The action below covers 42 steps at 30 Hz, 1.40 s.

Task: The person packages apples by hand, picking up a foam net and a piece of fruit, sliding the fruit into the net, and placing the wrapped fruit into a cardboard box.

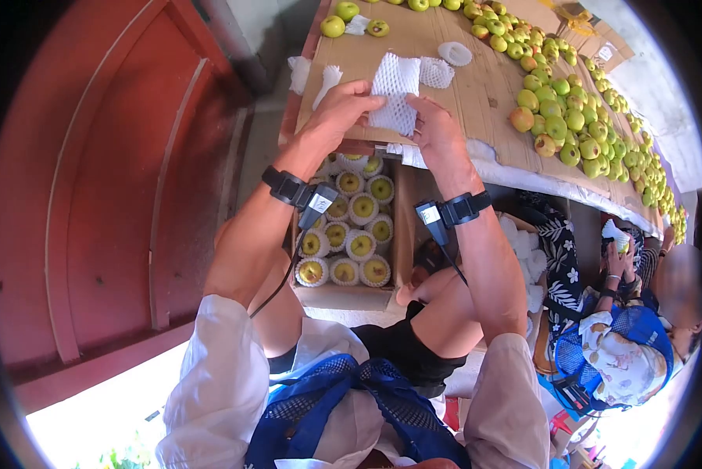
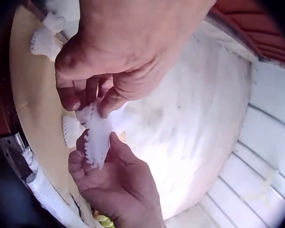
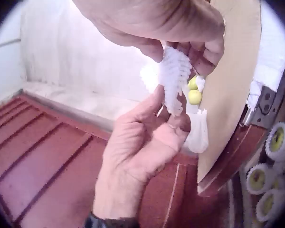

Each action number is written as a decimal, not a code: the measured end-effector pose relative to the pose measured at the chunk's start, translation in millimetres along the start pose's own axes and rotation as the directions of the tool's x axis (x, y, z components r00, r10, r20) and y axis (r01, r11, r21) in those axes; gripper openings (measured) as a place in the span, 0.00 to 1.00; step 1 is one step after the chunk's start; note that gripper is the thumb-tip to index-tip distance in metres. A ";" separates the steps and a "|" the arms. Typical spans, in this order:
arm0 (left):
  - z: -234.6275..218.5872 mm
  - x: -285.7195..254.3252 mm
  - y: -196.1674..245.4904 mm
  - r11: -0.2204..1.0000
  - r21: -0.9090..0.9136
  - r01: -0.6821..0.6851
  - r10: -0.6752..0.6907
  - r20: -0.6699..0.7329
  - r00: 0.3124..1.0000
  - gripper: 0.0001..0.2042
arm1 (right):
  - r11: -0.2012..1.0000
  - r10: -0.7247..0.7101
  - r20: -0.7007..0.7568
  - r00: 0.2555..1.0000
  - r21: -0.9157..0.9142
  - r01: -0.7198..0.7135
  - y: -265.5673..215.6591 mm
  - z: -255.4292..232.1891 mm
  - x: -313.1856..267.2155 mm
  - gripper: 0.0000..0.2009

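Observation:
A white foam net sleeve is held up flat between both hands, over the near edge of the cardboard-covered table. The left hand pinches its left side with thumb and fingers, and the right hand pinches its right side. In the left wrist view the foam net spans between the left hand above and the right hand below. The right wrist view has the net with the left hand below it and the right hand above.
Below the table edge stands a box of netted apples. More foam nets lie on the table, with loose apples at its far left and a large pile on the right. Another person sits at the right; a red door is left.

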<state>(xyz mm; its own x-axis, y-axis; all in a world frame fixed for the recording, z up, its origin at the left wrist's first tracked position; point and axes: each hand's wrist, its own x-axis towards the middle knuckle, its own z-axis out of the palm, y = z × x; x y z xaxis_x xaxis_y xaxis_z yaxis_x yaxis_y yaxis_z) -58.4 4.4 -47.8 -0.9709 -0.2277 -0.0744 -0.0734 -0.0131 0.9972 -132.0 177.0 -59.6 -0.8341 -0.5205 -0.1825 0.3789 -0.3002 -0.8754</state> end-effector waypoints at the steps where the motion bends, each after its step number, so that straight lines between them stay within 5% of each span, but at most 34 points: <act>1: -0.3 0.3 -0.9 0.999 -0.048 0.023 -0.023 0.000 1.000 0.14 | 1.000 0.016 0.018 1.000 0.008 -0.016 -2.1 0.9 -2.5 0.11; 7: -2.4 -2.4 1.3 0.998 0.050 -0.035 0.034 0.015 0.999 0.15 | 0.959 -0.126 0.036 0.991 -0.250 0.131 -3.0 9.5 -6.5 0.10; 10: -0.1 -3.1 1.3 0.999 0.045 -0.024 0.021 0.070 0.997 0.16 | 0.983 -0.151 0.052 0.987 -0.094 0.155 -1.7 9.8 -6.7 0.11; 19: 4.4 -11.2 4.5 0.972 -0.232 -0.044 0.048 0.010 0.999 0.19 | 0.949 -0.212 0.020 0.977 -0.233 0.211 2.7 2.5 -1.4 0.10; 22: 2.7 -10.5 5.3 0.993 -0.010 -0.113 0.111 -0.143 0.984 0.18 | 0.571 -0.638 0.014 0.770 -0.663 0.485 6.7 4.7 -4.0 0.11; 25: 13.2 -24.0 24.2 0.935 0.337 -0.110 0.211 -0.281 0.936 0.15 | 0.738 -0.440 0.127 0.889 -0.513 0.439 -0.2 11.8 -13.1 0.12; 28: 16.6 -16.9 12.8 0.908 0.367 -0.201 0.323 -0.308 0.895 0.13 | 0.931 -0.212 0.108 0.971 -0.279 0.234 -13.4 18.6 -27.6 0.15; 31: 12.8 -13.4 5.7 0.866 0.446 -0.227 0.376 -0.279 0.884 0.12 | 0.998 0.013 0.126 0.992 -0.069 -0.004 -21.2 15.0 -27.2 0.18; 37: 17.4 -20.1 7.6 0.721 0.567 -0.398 0.595 -0.213 0.775 0.12 | 0.998 0.049 0.170 0.984 -0.043 -0.042 -21.7 11.2 -27.5 0.16; 42: 14.0 -27.1 12.6 0.485 0.715 -0.503 0.734 -0.020 0.679 0.15 | 0.989 0.107 0.226 0.968 0.075 -0.127 -21.9 3.0 -21.5 0.14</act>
<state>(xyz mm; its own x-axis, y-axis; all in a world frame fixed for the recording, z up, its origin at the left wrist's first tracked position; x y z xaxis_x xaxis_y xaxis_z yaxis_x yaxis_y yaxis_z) -36.2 24.0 -33.3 -0.7086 -0.1837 0.6813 0.2902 0.8043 0.5186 -121.2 192.4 -35.1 -0.6766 -0.7165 -0.1698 0.5111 -0.2909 -0.8088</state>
